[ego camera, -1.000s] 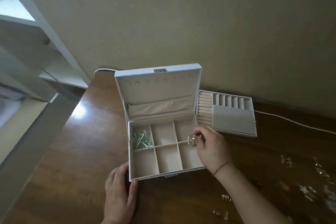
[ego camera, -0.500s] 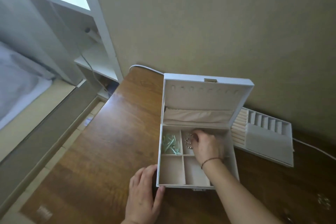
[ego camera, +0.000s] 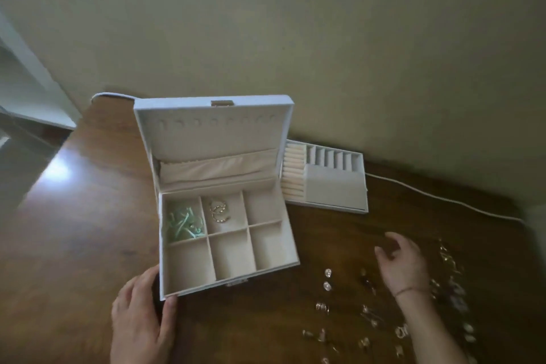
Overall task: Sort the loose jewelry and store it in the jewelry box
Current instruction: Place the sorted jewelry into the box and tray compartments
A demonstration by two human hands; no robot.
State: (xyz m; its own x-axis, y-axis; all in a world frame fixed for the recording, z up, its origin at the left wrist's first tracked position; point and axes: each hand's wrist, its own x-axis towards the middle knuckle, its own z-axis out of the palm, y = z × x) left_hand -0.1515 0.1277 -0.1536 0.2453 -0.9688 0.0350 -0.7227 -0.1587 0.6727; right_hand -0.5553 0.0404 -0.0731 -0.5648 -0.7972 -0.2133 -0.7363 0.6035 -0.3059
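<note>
**Open jewelry box on the table, one hand at its corner, the other over the loose pieces**

A white rectangular jewelry box (ego camera: 227,245) is standing open on the dark brown wooden table (ego camera: 74,230), with its lid (ego camera: 212,130) leaning back toward the beige wall (ego camera: 325,38). The lower part is divided in six beige compartments. In the back left compartment some pale green pieces (ego camera: 184,223) are lying in a small heap. In the back middle compartment a few thin gold hoops (ego camera: 219,211) are lying together. The other four compartments are showing only their lining.

The person's left hand (ego camera: 141,325) is resting against the front left corner of the box, fingers spread and the thumb touching the front edge; it is not closing around anything.

The right hand (ego camera: 404,266) is hovering over the table to the right of the box, well apart from it, with fingers loosely open and curved. It is holding nothing. A thin dark band (ego camera: 409,291) is sitting on its wrist.

Below and around this hand, the loose small jewelry pieces (ego camera: 369,319) are lying scattered on the wood; they are too blurred to name each one.

Behind them, a white removable tray with ring rolls and slots (ego camera: 325,180) is lying flat just beside the box, near the wall. A white cable (ego camera: 443,199) is running along the table behind it.
</note>
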